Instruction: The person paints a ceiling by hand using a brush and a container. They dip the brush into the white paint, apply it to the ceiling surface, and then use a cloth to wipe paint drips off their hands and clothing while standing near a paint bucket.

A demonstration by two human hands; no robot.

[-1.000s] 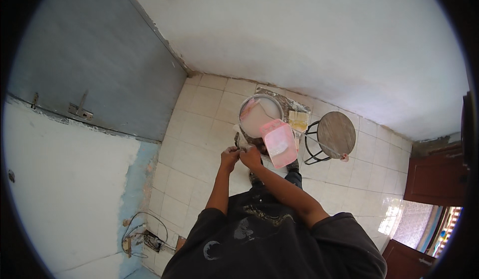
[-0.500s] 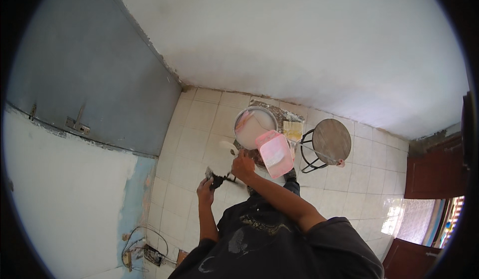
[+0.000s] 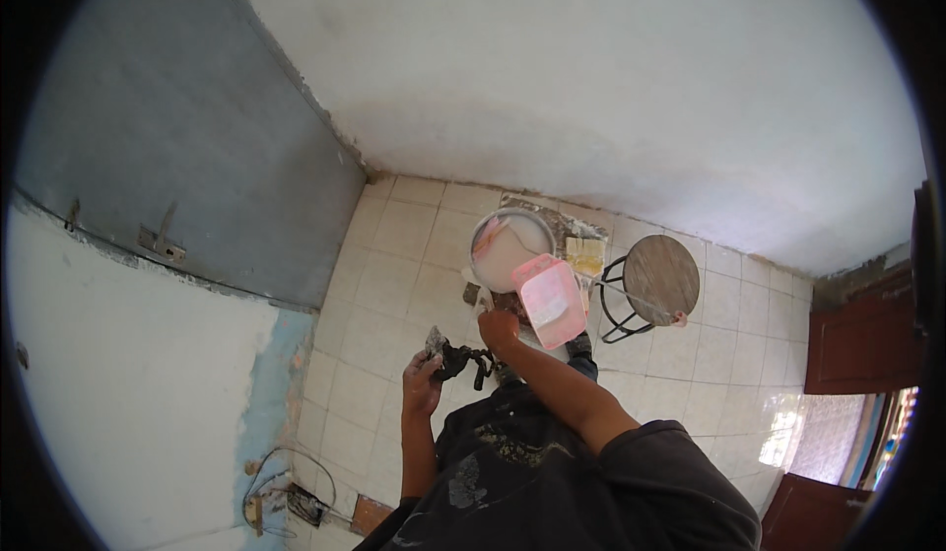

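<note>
My left hand [image 3: 421, 381] is closed on a dark, ragged, clump-like thing with a whitish end [image 3: 455, 359]; it looks like a cloth with strands hanging off, though its kind is unclear. In my right hand [image 3: 498, 329], the fingers are closed on a thin pale piece [image 3: 483, 300], partly hidden by the hand. Just beyond and to the right is a pink tub [image 3: 554, 329] with white material inside. Behind it stands a round bucket [image 3: 474, 255] of whitish liquid, with a pinkish item at its left inner side.
A stained board [image 3: 537, 202] lies under the bucket, with a yellow and white boxy item [image 3: 586, 252] beside it. To the right stands a round stool [image 3: 662, 280] with dark metal legs. A grey door [image 3: 197, 147] is at left; loose cable [image 3: 286, 449] runs along the lower-left wall.
The pale piece at my right hand has turned from a broad, rounded outline to a narrow, upright one. The dark clump now hangs more to the right of my left hand.
</note>
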